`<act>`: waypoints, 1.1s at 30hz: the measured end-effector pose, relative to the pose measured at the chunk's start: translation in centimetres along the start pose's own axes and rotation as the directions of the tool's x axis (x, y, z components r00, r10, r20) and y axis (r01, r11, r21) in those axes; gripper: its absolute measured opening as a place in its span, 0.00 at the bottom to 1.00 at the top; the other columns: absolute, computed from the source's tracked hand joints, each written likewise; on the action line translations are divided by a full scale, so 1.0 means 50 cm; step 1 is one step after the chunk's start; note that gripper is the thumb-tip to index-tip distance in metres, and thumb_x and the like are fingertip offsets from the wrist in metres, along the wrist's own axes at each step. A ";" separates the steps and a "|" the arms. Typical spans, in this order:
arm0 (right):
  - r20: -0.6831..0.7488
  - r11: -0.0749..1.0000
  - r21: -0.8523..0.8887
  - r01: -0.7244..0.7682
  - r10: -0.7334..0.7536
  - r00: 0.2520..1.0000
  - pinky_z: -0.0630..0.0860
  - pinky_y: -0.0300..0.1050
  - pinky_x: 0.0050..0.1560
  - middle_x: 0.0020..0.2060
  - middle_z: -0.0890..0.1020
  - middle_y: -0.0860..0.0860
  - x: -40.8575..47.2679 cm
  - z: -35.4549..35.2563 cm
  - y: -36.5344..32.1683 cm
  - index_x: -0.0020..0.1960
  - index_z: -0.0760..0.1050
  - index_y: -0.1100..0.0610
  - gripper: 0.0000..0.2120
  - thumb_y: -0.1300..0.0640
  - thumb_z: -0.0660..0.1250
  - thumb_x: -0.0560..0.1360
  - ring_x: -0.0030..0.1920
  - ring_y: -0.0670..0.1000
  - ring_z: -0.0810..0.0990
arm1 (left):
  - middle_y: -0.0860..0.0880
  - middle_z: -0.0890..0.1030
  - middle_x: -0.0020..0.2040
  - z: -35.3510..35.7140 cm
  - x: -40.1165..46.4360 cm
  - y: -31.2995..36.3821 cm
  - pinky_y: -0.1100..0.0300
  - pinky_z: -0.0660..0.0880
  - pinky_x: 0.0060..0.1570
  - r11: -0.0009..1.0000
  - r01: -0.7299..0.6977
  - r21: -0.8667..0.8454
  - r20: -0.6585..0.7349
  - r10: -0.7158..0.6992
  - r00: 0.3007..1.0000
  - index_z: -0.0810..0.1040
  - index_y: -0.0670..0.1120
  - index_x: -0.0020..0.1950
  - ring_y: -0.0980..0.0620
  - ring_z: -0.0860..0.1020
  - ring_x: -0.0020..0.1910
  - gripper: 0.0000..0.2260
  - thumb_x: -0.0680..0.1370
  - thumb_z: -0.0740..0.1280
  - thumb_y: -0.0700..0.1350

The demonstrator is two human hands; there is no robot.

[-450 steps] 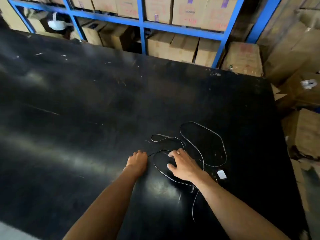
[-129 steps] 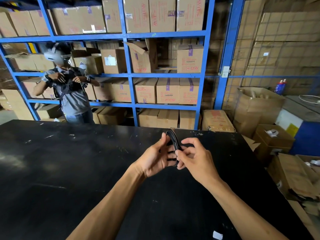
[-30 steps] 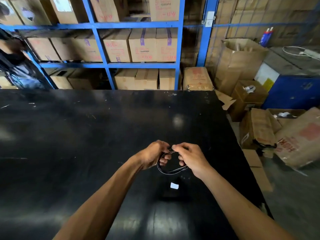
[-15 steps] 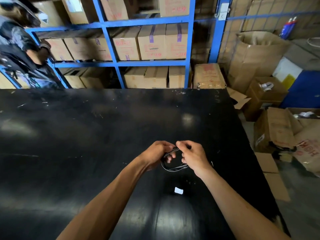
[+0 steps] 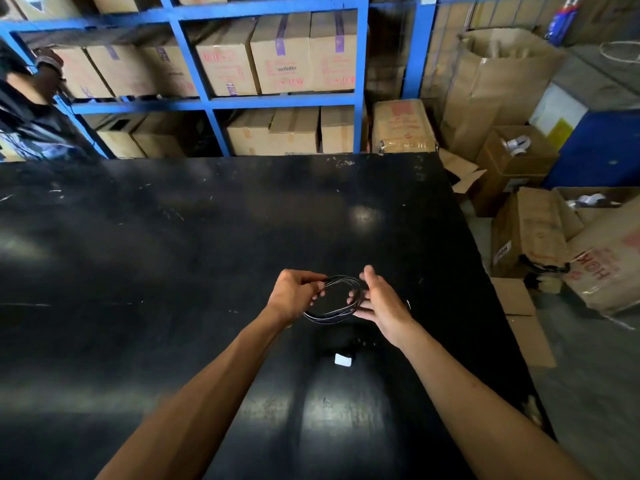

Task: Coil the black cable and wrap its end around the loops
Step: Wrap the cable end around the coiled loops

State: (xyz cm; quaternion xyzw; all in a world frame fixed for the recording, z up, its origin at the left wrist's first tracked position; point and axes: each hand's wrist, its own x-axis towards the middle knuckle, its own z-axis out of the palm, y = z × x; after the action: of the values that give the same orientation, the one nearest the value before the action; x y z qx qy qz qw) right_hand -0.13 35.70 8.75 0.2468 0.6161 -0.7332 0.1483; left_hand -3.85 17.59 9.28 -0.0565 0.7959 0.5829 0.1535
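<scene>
The black cable [image 5: 329, 314] is gathered into a small oval coil of several loops, held just above the black table [image 5: 173, 254]. My left hand [image 5: 294, 296] pinches the coil's left side between thumb and fingers. My right hand [image 5: 381, 303] is at the coil's right side with its fingers spread and straight; the fingertips touch or sit just under the loops. A short bit of cable shows past the right hand's outer edge. Where the cable's end lies is hidden by the hands.
A small white scrap [image 5: 343, 360] lies on the table near me. The table's right edge [image 5: 485, 271] drops to a floor crowded with cardboard boxes [image 5: 530, 237]. Blue shelving [image 5: 360, 81] with cartons stands behind. Another person [image 5: 31, 112] stands at the far left.
My right hand has opened from its pinch on the coil and its fingers now spread beside the loops. The left hand keeps its hold. The coil has widened a little.
</scene>
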 end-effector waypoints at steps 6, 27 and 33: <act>0.028 0.533 -0.827 0.177 -0.276 0.961 0.72 0.46 0.64 0.60 0.81 0.57 -0.007 -0.035 0.139 0.63 0.81 0.55 0.13 0.54 0.67 0.80 0.63 0.57 0.79 | 0.45 0.82 0.35 -0.055 -0.010 -0.060 0.61 0.73 0.35 0.998 0.029 0.064 -0.104 -0.022 0.994 0.85 0.40 0.54 0.54 0.74 0.30 0.09 0.77 0.68 0.33; 0.435 0.069 -0.812 0.580 -0.591 0.680 0.79 0.55 0.43 0.46 0.82 0.55 -0.061 -0.012 -0.006 0.56 0.83 0.58 0.10 0.53 0.67 0.82 0.43 0.58 0.83 | 0.42 0.82 0.38 -0.056 -0.028 0.000 0.62 0.74 0.34 0.996 -0.040 0.085 -0.067 0.046 0.997 0.83 0.38 0.54 0.52 0.74 0.31 0.08 0.78 0.66 0.32; 0.588 -0.388 -0.808 0.442 -0.550 0.593 0.81 0.51 0.37 0.44 0.84 0.54 -0.112 0.029 -0.036 0.53 0.81 0.58 0.06 0.58 0.66 0.82 0.41 0.57 0.86 | 0.47 0.83 0.36 -0.050 -0.051 0.045 0.59 0.76 0.37 0.977 -0.143 0.160 -0.013 0.147 0.989 0.84 0.41 0.55 0.53 0.76 0.32 0.08 0.78 0.68 0.35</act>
State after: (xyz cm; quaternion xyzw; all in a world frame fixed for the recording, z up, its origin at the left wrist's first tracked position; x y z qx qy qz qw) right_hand 3.32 34.14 13.47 -0.2168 0.9708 -0.0296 -0.0983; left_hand -2.49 15.68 12.80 0.0066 0.8437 0.5265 0.1047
